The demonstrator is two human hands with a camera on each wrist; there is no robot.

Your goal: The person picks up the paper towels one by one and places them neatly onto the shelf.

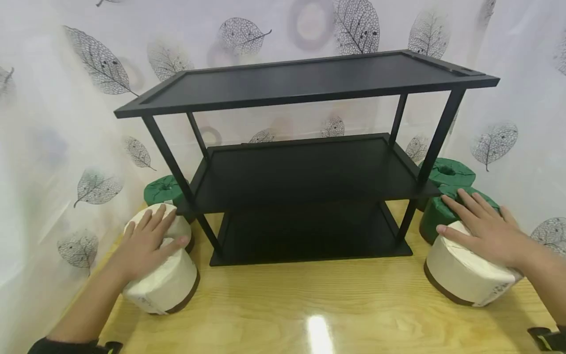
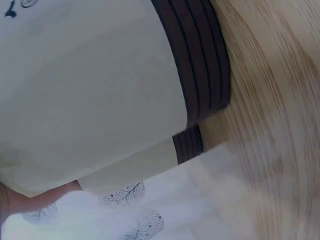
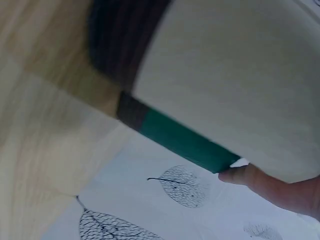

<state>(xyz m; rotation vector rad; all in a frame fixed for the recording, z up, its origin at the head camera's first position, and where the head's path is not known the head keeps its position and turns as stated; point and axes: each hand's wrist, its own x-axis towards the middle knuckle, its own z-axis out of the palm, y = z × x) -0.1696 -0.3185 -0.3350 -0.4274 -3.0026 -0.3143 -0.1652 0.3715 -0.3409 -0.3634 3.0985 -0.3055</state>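
Observation:
My left hand (image 1: pixel 148 246) lies with spread fingers across the tops of two cream paper-wrapped rolls, a front one (image 1: pixel 170 282) and one behind it (image 1: pixel 179 227). Brown bands run round their bases, and the left wrist view shows the front roll's side (image 2: pixel 100 85) up close. On the other side, my right hand (image 1: pixel 491 231) rests flat over a cream roll (image 1: pixel 460 270) and reaches onto a green roll (image 1: pixel 435 216) behind it. In the right wrist view, the cream roll (image 3: pixel 225 75) hides most of the green one (image 3: pixel 185 140).
Between the hands stands a black three-level rack (image 1: pixel 300 169) on the light wooden table (image 1: pixel 265 300). Another green roll (image 1: pixel 161 189) sits behind the left pair, and one more (image 1: pixel 451 169) at the back right. A leaf-patterned white curtain (image 1: pixel 283 29) hangs around the back and sides.

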